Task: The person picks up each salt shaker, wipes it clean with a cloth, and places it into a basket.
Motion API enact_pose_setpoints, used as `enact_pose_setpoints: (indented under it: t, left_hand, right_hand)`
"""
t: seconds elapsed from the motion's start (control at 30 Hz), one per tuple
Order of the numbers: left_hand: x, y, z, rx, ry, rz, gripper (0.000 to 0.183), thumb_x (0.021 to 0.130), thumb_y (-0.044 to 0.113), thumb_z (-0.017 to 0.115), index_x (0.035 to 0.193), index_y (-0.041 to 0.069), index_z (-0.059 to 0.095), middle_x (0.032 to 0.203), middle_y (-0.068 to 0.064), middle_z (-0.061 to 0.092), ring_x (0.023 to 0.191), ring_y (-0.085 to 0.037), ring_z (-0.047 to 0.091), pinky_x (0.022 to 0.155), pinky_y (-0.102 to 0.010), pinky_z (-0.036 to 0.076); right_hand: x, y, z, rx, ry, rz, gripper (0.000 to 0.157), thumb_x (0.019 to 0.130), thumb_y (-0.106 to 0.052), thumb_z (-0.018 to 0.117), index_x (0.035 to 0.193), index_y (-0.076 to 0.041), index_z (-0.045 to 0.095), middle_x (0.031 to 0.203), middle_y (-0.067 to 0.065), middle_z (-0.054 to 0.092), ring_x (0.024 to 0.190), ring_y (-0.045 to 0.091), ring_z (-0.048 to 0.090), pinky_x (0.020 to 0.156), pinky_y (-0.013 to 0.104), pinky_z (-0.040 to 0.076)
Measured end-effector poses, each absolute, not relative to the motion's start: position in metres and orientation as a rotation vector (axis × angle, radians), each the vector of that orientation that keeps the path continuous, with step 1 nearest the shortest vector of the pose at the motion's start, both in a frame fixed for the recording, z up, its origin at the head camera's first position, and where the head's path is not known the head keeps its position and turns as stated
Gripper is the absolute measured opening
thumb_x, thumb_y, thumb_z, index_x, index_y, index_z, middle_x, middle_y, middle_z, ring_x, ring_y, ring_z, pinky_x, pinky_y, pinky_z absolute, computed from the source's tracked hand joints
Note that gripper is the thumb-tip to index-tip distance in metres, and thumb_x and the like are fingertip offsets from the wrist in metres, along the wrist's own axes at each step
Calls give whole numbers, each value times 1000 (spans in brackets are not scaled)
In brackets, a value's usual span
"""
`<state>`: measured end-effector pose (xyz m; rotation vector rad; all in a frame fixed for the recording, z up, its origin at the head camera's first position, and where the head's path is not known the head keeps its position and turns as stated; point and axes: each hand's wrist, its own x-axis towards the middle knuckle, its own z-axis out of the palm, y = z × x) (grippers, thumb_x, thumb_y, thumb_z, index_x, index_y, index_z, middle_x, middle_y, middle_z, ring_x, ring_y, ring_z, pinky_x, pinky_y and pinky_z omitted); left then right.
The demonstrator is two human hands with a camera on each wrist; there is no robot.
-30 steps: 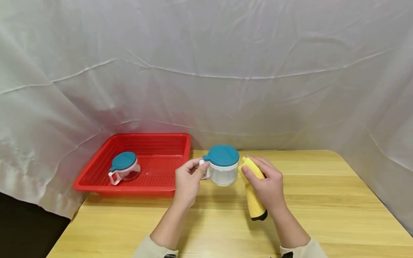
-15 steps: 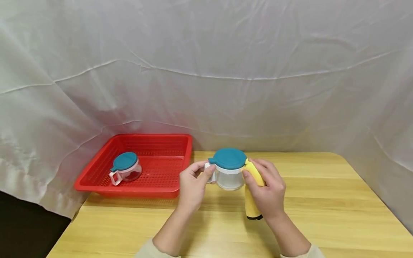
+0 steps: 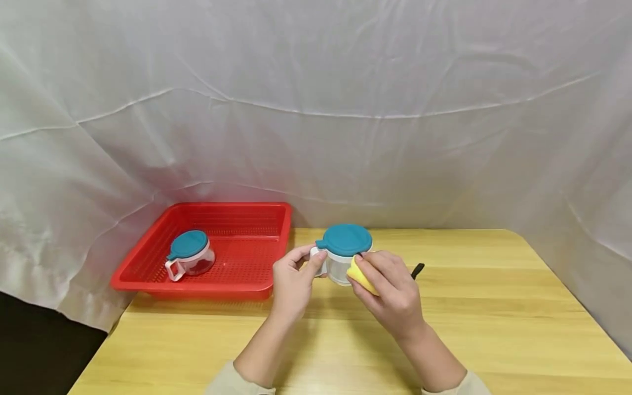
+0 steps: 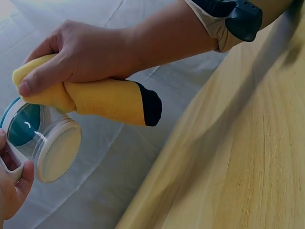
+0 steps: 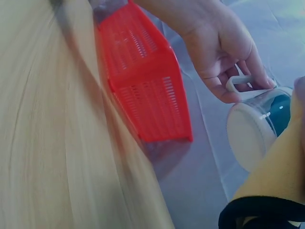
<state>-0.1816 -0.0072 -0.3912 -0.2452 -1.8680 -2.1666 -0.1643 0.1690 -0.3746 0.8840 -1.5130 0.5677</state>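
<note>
In the head view a clear seasoning jar [image 3: 338,270] with a teal lid [image 3: 347,240] is held above the table. My left hand [image 3: 292,285] grips its white handle between thumb and fingers. My right hand [image 3: 392,296] holds a bunched yellow cloth [image 3: 361,276] with black edging against the jar's right side, just below the lid. The left wrist view shows the cloth [image 4: 107,101] hanging from the right hand, its folds over the glass. Pale and round, the jar's base [image 5: 248,133] faces the right wrist view.
A red plastic basket [image 3: 247,293] stands at the table's back left. Inside it sits a second teal-lidded jar [image 3: 190,255] with a white handle. Behind the wooden table [image 3: 494,307] hangs a pale grey curtain [image 3: 370,137].
My right hand has moved left with the cloth, from beside the jar to across its front right side. The cloth's hanging end has swung out of sight behind the hand. The left hand keeps its grip.
</note>
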Motion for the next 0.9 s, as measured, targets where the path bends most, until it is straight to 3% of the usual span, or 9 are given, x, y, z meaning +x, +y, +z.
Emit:
enact_pose_setpoints:
  t: [0.63, 0.9]
  left_hand:
    - [-174, 8, -396, -212, -1898, -2127, 19, 85, 16, 78, 101, 5, 75, 89, -14, 70, 77, -19, 66, 59, -35, 61]
    - [-171, 10, -394, -200, -1857, -2091, 18, 85, 18, 78, 99, 6, 76, 82, -14, 69, 72, -17, 65, 56, -33, 61]
  right_hand:
    - [-159, 160, -374, 820, -1431, 359, 24, 93, -25, 68, 84, -5, 76, 85, 11, 73, 76, 31, 65, 62, 40, 52]
    - [-162, 159, -381, 852, -1358, 320, 19, 77, -14, 60, 81, -4, 75, 81, 10, 72, 72, 29, 64, 60, 39, 48]
